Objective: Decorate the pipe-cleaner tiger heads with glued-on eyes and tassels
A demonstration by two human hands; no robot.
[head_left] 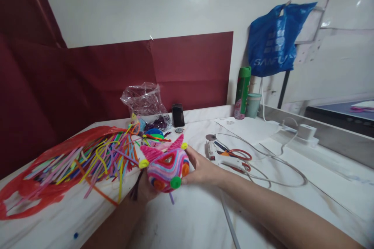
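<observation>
A pipe-cleaner animal head (168, 167) is held low over the middle of the table. It has pink pointed ears, yellow coils at the ear tips, wavy pink, blue and purple bands, a red triangle, and orange and green coils below. My right hand (201, 168) grips its right side, thumb and fingers bent against the edge. My left hand (147, 187) is closed round its lower left, with most fingers hidden behind the head. A purple stem (171, 198) sticks out beneath it.
Loose pipe cleaners (99, 157) lie on a red plastic bag (20, 204) at left. Behind are a clear bag (144, 101) and a phone (178, 115). At right lie a glue gun (226, 158), scissors (241, 154) and a looping cable (292, 167). A green spray can (242, 93) stands behind.
</observation>
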